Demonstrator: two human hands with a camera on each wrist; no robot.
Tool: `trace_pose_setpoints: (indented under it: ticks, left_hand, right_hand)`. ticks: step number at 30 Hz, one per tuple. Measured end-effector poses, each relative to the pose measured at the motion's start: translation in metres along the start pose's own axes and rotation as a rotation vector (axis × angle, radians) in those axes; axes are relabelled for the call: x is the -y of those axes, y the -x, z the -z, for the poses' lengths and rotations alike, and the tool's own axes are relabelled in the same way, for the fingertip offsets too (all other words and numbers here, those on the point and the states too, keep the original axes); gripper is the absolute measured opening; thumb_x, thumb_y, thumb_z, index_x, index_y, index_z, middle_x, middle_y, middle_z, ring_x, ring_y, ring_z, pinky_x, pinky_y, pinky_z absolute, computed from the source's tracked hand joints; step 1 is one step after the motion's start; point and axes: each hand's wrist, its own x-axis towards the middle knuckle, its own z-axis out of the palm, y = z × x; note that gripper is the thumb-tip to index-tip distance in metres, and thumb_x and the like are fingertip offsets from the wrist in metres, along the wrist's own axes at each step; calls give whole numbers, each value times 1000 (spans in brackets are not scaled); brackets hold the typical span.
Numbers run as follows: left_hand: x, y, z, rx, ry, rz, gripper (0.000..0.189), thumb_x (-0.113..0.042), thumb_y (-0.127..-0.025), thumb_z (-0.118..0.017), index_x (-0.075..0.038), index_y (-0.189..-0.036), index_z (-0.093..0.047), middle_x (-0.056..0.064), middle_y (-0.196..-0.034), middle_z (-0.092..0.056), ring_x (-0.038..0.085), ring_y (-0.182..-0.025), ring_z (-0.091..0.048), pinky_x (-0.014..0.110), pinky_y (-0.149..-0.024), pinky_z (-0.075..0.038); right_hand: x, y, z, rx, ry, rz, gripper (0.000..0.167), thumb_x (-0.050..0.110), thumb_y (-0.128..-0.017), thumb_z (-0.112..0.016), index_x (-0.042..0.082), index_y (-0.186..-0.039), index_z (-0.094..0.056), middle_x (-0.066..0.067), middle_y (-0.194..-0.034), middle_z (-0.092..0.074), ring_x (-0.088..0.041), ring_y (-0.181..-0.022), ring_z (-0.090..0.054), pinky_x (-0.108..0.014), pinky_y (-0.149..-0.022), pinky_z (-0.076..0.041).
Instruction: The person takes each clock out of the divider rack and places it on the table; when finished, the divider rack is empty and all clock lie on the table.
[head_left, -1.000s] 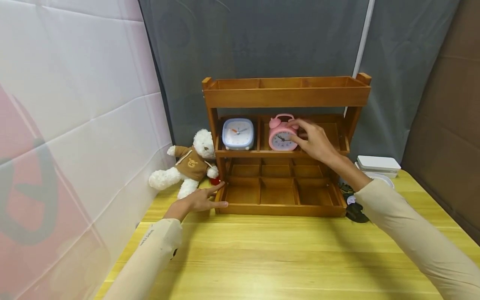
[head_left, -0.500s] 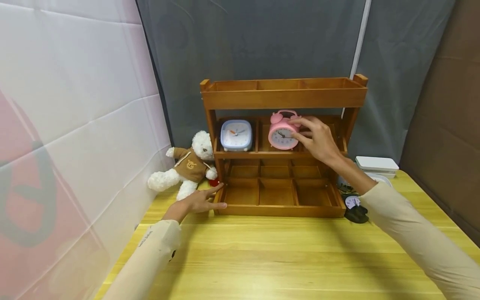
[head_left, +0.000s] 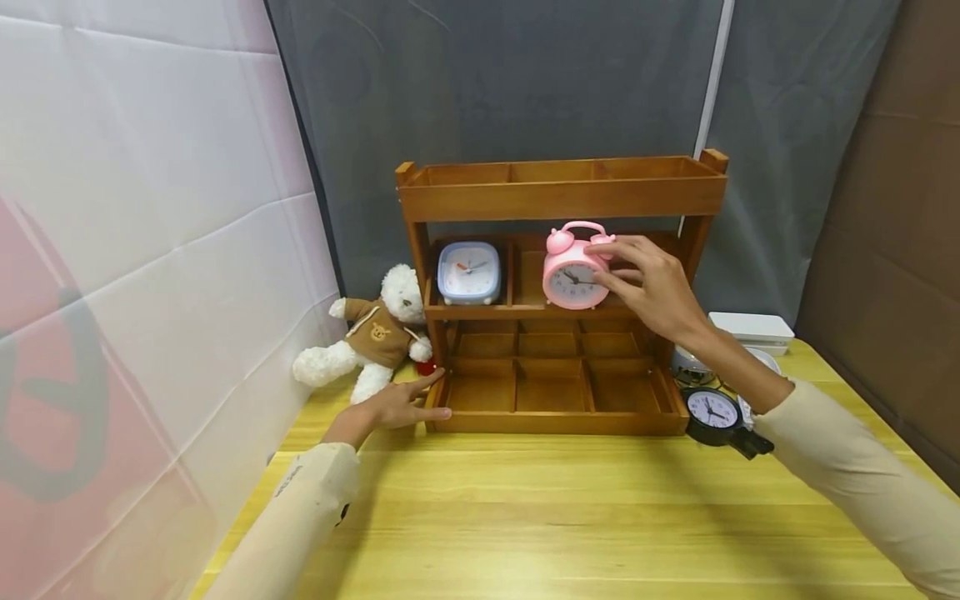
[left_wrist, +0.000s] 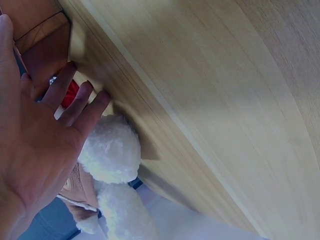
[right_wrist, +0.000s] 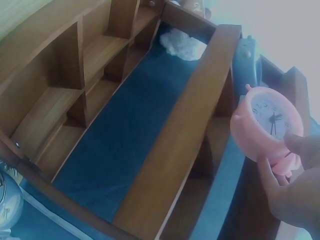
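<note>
My right hand pinches a pink twin-bell alarm clock by its right side, thumb at the face and fingers near the bell. The clock is in front of the middle compartment of the wooden shelf's second tier, overlapping that tier's front edge. In the right wrist view, the pink clock shows its dial and the hand's thumb by the dial. My left hand rests against the shelf's lower left corner with fingers extended. A blue-rimmed square clock stands in the tier's left compartment.
A white teddy bear in a brown hoodie leans left of the shelf, close to my left hand. A black round clock lies by the shelf's lower right corner. White boxes are behind my right forearm. A dark curtain hangs behind.
My right hand has drawn the pink clock forward out of its compartment and slightly right. The black clock has come into fuller view beside the forearm. My left hand has stayed at the shelf corner.
</note>
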Motion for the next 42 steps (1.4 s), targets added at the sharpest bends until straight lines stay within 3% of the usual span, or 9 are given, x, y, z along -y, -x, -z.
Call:
trace_pose_setpoints:
  ticks: [10, 16, 20, 26, 29, 33, 35, 39, 42]
  left_hand:
    - [3, -2, -2, -6, 7, -2, 97, -73, -92, -62, -27, -168, -22, 23, -149, -55, 45, -139, -49, 61, -116, -36]
    - [2, -1, -2, -12, 1, -9, 96, -73, -92, -61, -26, -167, -23, 24, -148, -56, 44, -138, -51, 60, -115, -38]
    - [1, 0, -1, -10, 2, -7, 96, -72, -93, -62, -26, -167, -23, 24, -149, -55, 45, -138, -50, 61, -115, -37]
    - [0, 1, -1, -11, 1, -11, 95, -70, -93, -62, -24, -167, -23, 23, -153, -51, 44, -140, -48, 61, -115, -36]
    - [0, 1, -1, -11, 11, -14, 95, -68, -94, -63, -24, -167, -23, 24, -152, -52, 43, -140, -49, 61, -115, -37]
    - [-2, 1, -1, -9, 9, -19, 95, -67, -94, -64, -23, -167, -23, 25, -150, -54, 43, -138, -51, 61, -115, -37]
    - [-2, 1, -1, -10, 3, -18, 95, -67, -94, -64, -23, -167, -23, 25, -150, -53, 44, -138, -51, 60, -115, -37]
    - [-2, 2, -1, -7, -6, -10, 95, -68, -94, -63, -25, -168, -22, 23, -153, -51, 45, -140, -48, 60, -115, -37]
    - [-2, 2, -1, -4, -3, -5, 95, -69, -94, -62, -25, -168, -22, 23, -154, -50, 46, -140, -47, 61, -115, -37]
  right_hand:
    - [6, 23, 28, 66, -7, -121, 40, 7, -95, -77, 8, -134, -70, -15, -141, -60, -35, -117, -68, -16, -89, -55]
    - [2, 44, 49, 101, 36, -173, 39, 13, -97, -75, 11, -135, -70, -16, -133, -65, -38, -112, -69, -5, -82, -50]
    - [-3, 59, 64, 121, 64, -239, 39, 16, -97, -77, 14, -135, -71, -16, -131, -68, -40, -113, -70, -7, -81, -51]
    - [-15, 85, 86, 163, 104, -262, 37, 19, -98, -75, 13, -134, -71, -19, -132, -68, -43, -115, -68, -12, -83, -54]
    - [-22, 98, 95, 179, 145, -295, 34, 22, -98, -76, 16, -132, -73, -18, -129, -70, -41, -111, -71, -8, -79, -53]
    - [-32, 118, 108, 211, 217, -316, 33, 24, -97, -77, 21, -129, -74, -17, -125, -73, -39, -107, -73, -12, -72, -52]
    - [-38, 128, 115, 234, 237, -309, 33, 24, -97, -77, 22, -130, -74, -18, -125, -72, -34, -105, -74, -17, -70, -53]
    - [-49, 150, 127, 274, 237, -344, 34, 22, -96, -78, 18, -129, -74, -20, -127, -71, -4, -98, -73, -22, -68, -55]
    - [-60, 165, 134, 312, 221, -378, 33, 19, -95, -78, 11, -127, -74, -23, -122, -72, 8, -92, -67, -22, -67, -56]
